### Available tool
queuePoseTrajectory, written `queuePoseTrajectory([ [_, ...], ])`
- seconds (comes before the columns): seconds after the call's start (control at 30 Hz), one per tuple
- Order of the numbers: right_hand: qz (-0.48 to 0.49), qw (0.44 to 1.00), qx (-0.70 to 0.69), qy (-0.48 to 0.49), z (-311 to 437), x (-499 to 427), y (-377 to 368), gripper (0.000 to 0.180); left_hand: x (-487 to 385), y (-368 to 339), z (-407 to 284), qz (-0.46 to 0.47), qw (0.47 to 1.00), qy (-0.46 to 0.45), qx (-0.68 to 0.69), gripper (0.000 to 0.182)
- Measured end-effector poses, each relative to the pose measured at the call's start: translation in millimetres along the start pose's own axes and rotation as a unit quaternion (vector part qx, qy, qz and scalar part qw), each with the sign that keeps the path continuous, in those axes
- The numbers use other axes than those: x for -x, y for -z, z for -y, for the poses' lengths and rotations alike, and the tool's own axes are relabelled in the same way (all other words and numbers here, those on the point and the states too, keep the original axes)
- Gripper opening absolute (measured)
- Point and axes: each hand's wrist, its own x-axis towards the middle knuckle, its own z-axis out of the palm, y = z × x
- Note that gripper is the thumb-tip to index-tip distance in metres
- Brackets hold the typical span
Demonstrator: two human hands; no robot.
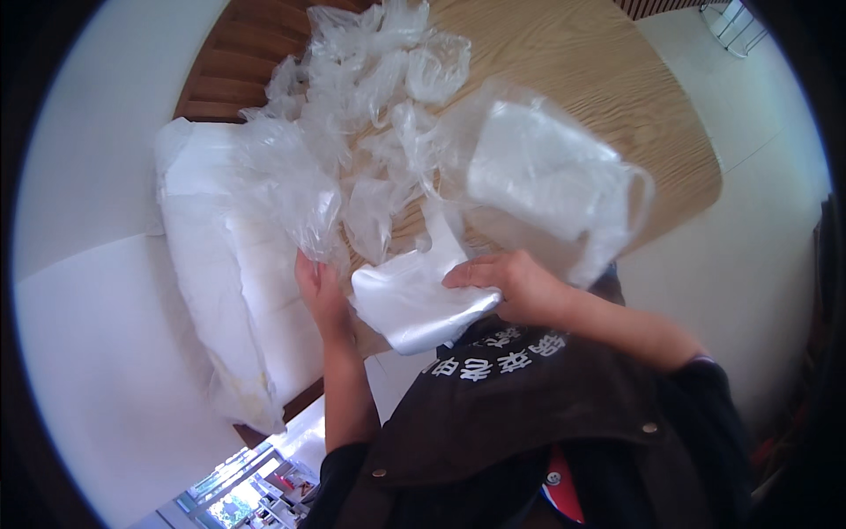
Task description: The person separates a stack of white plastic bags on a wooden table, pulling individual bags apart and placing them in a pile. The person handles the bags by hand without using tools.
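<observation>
My right hand (525, 284) grips a folded stack of white translucent plastic bags (423, 304) by its right side, fingers on top, close to my apron. To the left, my left hand (322, 287) pinches the lower end of a crumpled clear plastic bag (297, 182). Farther off, a loose heap of clear plastic bags (370, 73) spreads over the wooden table (562, 46). On the table's right part lies another flat stack of white plastic bags (542, 159) inside a clear bag with a loop handle.
Along the left of the table sit long white plastic-wrapped packs (264, 284) on a slatted brown wooden seat (225, 66). A white wall (86, 198) stands beyond them. Pale floor (733, 264) shows on the right, with a metal-legged stool (733, 30) at the far corner.
</observation>
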Motion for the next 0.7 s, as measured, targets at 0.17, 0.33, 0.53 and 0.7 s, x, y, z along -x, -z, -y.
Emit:
queuePoseTrajectory([
  [0.17, 0.048, 0.995, -0.063, 0.063, 67, 12, 63, 0.046, 91, -28, -56, 0.135, 0.823, 0.353, 0.424, 0.055],
  [0.33, 0.098, 0.993, 0.039, 0.050, 103, 17, 93, 0.052, 105, -59, -135, 0.156, 0.797, 0.345, 0.471, 0.059],
  [0.53, 0.064, 0.988, 0.125, 0.063, 118, 23, 86, 0.063, 101, -76, -197, 0.230, 0.956, 0.061, 0.169, 0.062],
  [0.7, 0.089, 0.985, 0.107, -0.104, 123, 21, 103, 0.058, 71, -74, -178, 0.274, 0.716, 0.340, 0.545, 0.065],
])
